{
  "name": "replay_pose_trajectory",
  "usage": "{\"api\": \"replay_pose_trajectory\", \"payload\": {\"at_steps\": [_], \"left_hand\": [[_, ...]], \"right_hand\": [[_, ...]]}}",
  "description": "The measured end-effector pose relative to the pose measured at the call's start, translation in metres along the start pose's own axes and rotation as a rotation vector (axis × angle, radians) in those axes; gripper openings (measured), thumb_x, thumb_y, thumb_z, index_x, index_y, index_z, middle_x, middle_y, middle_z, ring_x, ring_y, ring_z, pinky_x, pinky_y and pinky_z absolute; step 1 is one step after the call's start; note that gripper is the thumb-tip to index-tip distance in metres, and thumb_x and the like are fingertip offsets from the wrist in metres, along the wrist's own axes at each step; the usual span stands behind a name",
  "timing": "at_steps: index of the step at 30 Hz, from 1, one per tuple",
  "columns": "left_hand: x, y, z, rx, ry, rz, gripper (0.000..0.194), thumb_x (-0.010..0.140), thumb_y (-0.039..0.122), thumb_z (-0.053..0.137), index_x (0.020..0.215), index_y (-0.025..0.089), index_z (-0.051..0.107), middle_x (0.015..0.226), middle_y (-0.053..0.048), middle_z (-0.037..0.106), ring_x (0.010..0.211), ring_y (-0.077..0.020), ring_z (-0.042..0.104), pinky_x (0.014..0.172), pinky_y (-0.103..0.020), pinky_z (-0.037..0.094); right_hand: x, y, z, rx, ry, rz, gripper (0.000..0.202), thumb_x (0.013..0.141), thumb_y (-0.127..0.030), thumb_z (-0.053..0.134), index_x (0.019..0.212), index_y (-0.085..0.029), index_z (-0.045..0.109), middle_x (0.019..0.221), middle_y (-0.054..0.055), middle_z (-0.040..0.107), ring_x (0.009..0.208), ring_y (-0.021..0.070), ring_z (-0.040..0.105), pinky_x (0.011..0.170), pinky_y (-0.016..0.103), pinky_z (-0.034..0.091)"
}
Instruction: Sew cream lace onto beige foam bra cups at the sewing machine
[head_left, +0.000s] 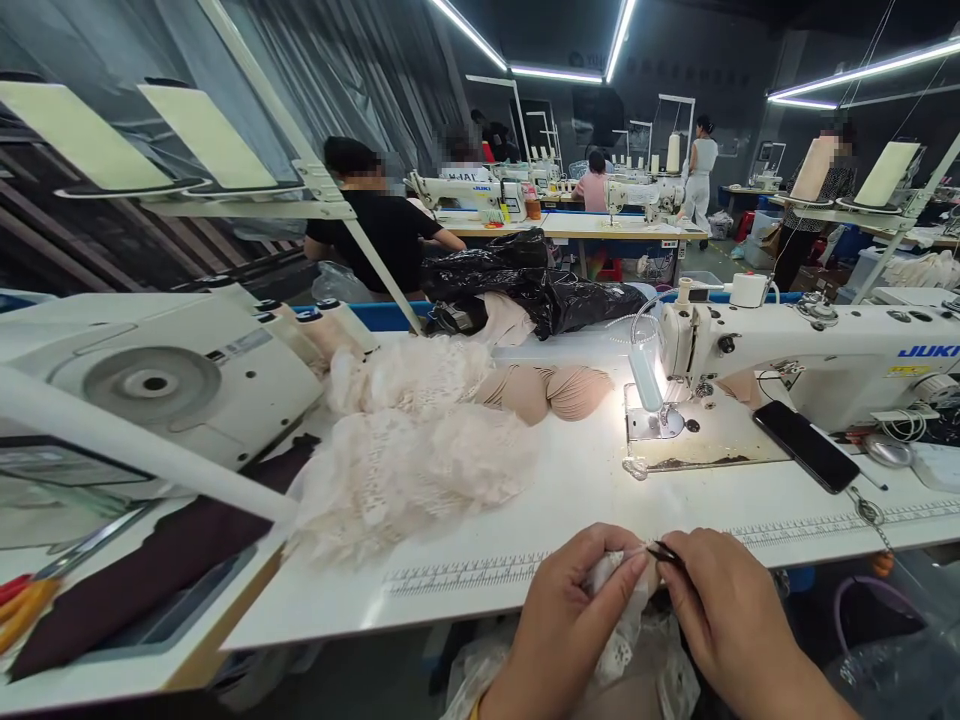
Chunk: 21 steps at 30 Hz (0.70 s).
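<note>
Lace fabric [624, 640], white and eyelet-holed, is pinched by the left hand [570, 605] while the right hand [727, 595] grasps a slim dark tool [663, 553].

Lace [420, 460] left (phone [806, 446] right)

Cream lace [420, 450] beside beige cups [547, 392]

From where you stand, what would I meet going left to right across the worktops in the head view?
Orange-handled scissors, a heap of pale lace, a pair of pleated beige cups, a small lit work lamp, a black phone.
</note>
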<state>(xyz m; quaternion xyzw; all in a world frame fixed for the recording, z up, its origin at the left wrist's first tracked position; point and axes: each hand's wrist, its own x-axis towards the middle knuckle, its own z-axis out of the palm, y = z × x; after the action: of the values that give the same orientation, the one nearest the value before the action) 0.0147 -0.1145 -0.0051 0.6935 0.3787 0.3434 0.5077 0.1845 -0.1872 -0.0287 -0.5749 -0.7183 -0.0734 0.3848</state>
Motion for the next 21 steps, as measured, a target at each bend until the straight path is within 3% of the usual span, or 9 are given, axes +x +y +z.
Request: {"api": "replay_pose_trajectory", "payload": {"at_steps": [14, 21], "left_hand": [[-0.0034, 0.0047, -0.0011, 0.040, 0.013, 0.041, 0.019, 0.090, 0.038, 0.066, 0.083, 0.022, 0.072, 0.080, -0.001, 0.074, 0.075, -0.0197, 0.066, 0.071, -0.027, 0.054], [-0.0046, 0.0006, 0.0008, 0.098, 0.017, 0.128, 0.015, 0.093, 0.032, 0.065, 0.083, 0.022, 0.071, 0.081, 0.000, 0.073, 0.074, -0.0175, 0.067, 0.070, -0.025, 0.052]], "right_hand": [[-0.0012, -0.0005, 0.0036, -0.201, 0.090, -0.114, 0.021, 0.103, -0.011, 0.045, 0.116, -0.017, 0.060, 0.075, 0.004, 0.064, 0.064, 0.0194, 0.053, 0.062, 0.032, 0.036], [-0.0026, -0.0012, 0.0000, -0.264, 0.015, -0.158, 0.027, 0.105, -0.011, 0.039, 0.117, -0.017, 0.062, 0.079, 0.004, 0.064, 0.068, 0.0191, 0.052, 0.066, 0.033, 0.033]]}}
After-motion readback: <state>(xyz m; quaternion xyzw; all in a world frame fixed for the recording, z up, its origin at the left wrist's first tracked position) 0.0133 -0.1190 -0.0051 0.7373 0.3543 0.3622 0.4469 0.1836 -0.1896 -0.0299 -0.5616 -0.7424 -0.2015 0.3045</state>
